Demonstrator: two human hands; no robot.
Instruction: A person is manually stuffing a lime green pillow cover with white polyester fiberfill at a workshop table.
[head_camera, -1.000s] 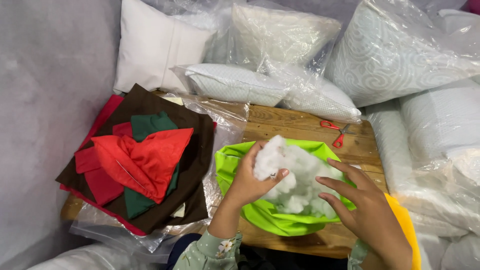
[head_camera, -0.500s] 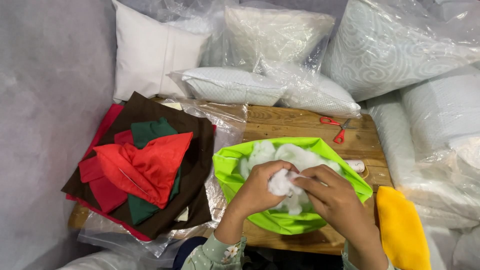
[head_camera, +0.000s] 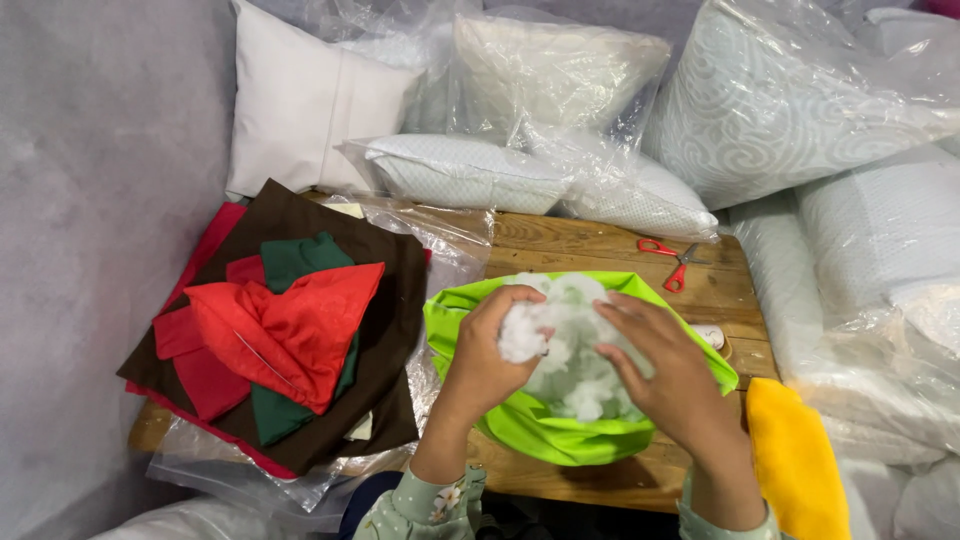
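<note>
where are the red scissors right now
In the head view the red-handled scissors lie on the wooden table, toward its far right, just beyond the lime green cover and in front of the bagged pillows.

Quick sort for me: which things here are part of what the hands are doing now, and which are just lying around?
In hand:
- left hand, gripping a clump of white stuffing
- right hand, open over the fill
- lime green cover, open, holding the stuffing

Lying about:
- red scissors on the wooden table
- stack of red, green and brown covers
- bagged pillows
- yellow cloth
</note>
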